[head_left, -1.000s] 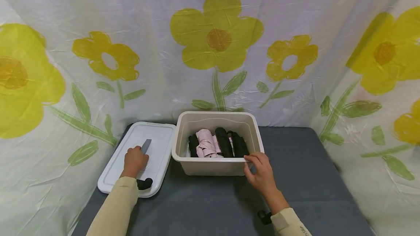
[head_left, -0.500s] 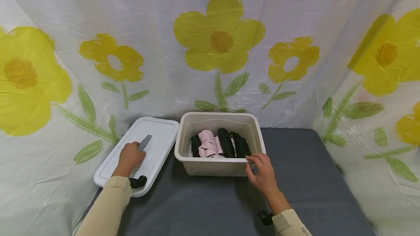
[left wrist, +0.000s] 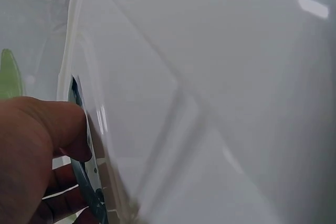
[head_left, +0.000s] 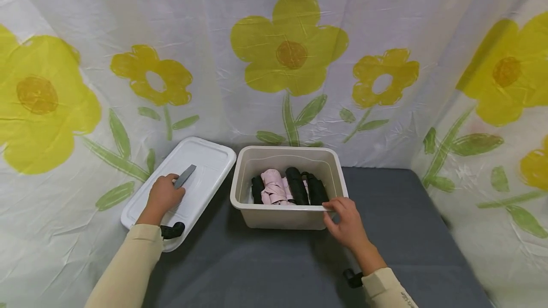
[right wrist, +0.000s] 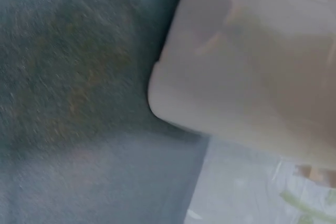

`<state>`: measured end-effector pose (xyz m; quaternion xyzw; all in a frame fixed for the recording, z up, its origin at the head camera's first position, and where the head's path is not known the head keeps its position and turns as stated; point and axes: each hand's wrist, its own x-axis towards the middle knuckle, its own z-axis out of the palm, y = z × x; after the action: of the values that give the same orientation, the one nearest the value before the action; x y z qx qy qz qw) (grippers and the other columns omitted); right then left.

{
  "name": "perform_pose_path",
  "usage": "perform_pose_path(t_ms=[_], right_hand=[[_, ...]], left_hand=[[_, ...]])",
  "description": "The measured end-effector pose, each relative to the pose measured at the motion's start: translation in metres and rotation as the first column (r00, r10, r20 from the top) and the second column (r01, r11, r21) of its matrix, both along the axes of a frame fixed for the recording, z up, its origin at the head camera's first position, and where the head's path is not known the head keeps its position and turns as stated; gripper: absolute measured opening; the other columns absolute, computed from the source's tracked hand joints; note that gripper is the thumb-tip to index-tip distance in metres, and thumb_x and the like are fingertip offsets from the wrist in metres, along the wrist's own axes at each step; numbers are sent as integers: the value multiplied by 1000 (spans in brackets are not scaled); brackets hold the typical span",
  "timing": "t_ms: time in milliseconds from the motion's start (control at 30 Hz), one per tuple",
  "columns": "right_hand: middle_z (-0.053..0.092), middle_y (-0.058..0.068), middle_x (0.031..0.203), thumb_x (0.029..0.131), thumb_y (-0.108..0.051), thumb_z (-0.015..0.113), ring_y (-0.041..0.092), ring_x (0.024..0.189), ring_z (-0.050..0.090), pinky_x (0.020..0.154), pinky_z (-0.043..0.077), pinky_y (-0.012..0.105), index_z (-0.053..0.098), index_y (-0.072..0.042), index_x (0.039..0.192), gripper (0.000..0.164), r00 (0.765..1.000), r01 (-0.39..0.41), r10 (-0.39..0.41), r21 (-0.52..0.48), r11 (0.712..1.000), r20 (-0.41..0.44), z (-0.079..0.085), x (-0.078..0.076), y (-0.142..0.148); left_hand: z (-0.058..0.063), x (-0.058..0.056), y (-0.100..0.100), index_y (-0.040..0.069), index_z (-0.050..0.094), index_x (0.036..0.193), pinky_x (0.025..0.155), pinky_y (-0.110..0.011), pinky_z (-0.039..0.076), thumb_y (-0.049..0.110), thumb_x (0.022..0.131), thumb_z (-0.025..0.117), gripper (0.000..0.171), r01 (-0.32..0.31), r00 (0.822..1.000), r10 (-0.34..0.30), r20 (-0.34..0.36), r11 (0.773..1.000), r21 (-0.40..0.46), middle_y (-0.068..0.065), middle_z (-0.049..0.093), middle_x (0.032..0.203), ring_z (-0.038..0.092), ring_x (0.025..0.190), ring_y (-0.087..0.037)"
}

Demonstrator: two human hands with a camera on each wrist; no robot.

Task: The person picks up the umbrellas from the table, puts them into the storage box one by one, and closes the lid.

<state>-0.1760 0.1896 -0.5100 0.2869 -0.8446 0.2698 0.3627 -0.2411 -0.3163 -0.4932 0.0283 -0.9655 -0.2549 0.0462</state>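
In the head view my left hand (head_left: 163,195) grips the grey handle (head_left: 185,177) of the white lid (head_left: 205,158). The lid is tilted, its right edge beside the bin. The left wrist view shows my thumb and fingers curled round this handle (left wrist: 90,182). A beige plastic bin (head_left: 278,217) holds several rolled bundles that look like folded umbrellas: a pink one (head_left: 274,187), and black ones such as this black bundle (head_left: 297,185). My right hand (head_left: 348,222) pinches the bin's front right rim, fingers on top and thumb in front; the right wrist view shows the bin alone.
A dark grey tabletop (head_left: 265,270) lies under the bin. Behind and to both sides hangs a white curtain (head_left: 214,61) printed with yellow flowers. The bin stands close to the curtain. Each wrist wears a black strap mount (head_left: 173,230).
My left hand has moved slightly left with the lid, whose far edge has risen and whose body has tilted. My right hand stays at the bin's rim. The head view has shifted slightly.
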Motion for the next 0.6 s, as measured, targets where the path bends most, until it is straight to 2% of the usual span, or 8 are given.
perform_pose_path(t_ms=[300,467,600], right_hand=[[65,0,86,71,-7,74,20,81,58,78,42,41,72,-10,90,19,997,-41,37,51,998,70,10,-1,8],[64,-2,88,73,-9,74,15,80,58,78,43,40,70,-15,89,17,985,-54,41,75,996,165,16,-3,10],[64,-4,90,75,-11,74,12,79,58,78,44,39,69,-17,89,17,964,-60,33,93,994,264,22,-4,10]], left_hand=[[13,1,-5,-13,51,127,76,-51,47,12,83,53,50,88,996,-88,-14,996,10,-33,57,105,59,87,-39],[20,3,-6,-10,51,129,78,-49,46,12,83,53,51,125,992,-124,17,992,-5,-30,56,106,58,88,-36],[23,3,-7,-7,52,130,82,-52,45,12,84,53,50,152,988,-151,32,988,-15,-29,56,109,57,94,-39]])
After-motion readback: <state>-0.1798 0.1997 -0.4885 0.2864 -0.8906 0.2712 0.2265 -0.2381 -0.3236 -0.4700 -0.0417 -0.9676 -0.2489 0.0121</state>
